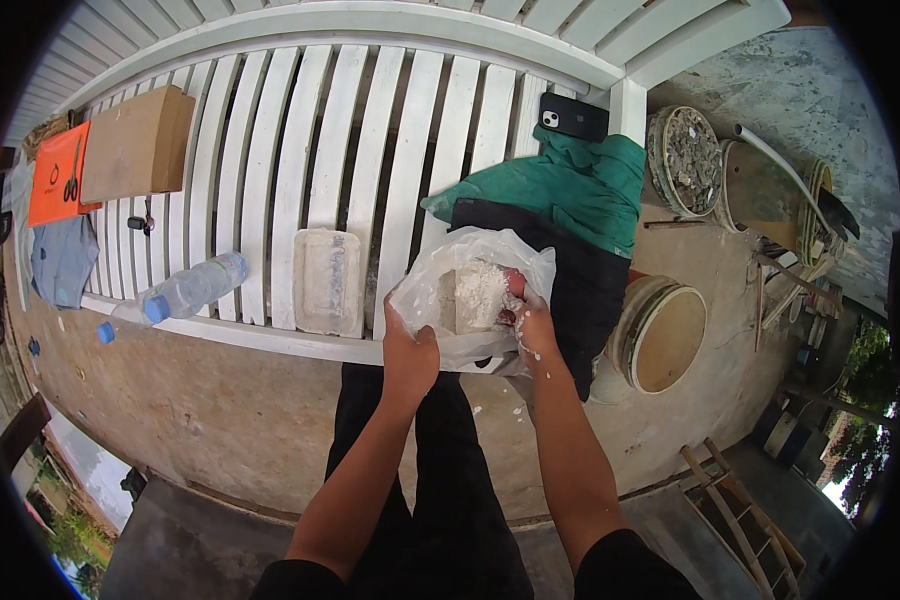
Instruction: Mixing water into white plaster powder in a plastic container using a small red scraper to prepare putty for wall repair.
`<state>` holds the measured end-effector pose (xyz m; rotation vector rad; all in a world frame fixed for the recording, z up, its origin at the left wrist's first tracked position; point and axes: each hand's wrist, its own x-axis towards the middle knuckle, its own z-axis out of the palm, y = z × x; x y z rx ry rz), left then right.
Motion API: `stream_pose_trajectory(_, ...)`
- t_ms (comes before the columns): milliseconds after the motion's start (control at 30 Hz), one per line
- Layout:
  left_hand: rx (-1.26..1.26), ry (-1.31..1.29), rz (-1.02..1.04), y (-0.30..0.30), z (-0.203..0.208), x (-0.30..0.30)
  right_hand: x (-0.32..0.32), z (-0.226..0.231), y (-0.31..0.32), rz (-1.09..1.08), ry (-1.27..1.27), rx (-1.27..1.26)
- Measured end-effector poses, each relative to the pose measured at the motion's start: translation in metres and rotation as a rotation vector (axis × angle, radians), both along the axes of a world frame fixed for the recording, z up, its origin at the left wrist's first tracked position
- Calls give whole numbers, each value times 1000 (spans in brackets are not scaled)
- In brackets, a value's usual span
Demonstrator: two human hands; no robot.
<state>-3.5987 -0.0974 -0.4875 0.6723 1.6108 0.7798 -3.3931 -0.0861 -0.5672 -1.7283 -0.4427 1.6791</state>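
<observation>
A translucent plastic bag (425,285) stands open on the front of the white slatted bench, with clumpy white powder (478,290) inside. My left hand (410,350) grips the bag's near left rim, fingers closed on the plastic. At the bag's right side, my right hand (535,325) is closed around a small red object (513,283); its kind is mostly hidden by the fingers and powder. White splashes mark the right hand and forearm. Left of the bag lies a shallow off-white rectangular tray (308,290) with whitish residue.
Black cloth (580,275) and green cloth (570,195) lie right of the bag, a phone (573,117) beyond them. Plastic bottles (198,288), keys (142,223), a cardboard box (135,145) and an orange packet (55,180) sit left. Buckets (670,340) stand on the floor at right.
</observation>
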Motion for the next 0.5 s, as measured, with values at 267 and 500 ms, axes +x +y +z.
stream_pose_trajectory(267,477,491,-114,-6,52,-4,-13,8,9,63,-165,21)
stream_pose_trajectory(500,370,374,-638,24,18,-6,-18,19,9,-161,40,-79)
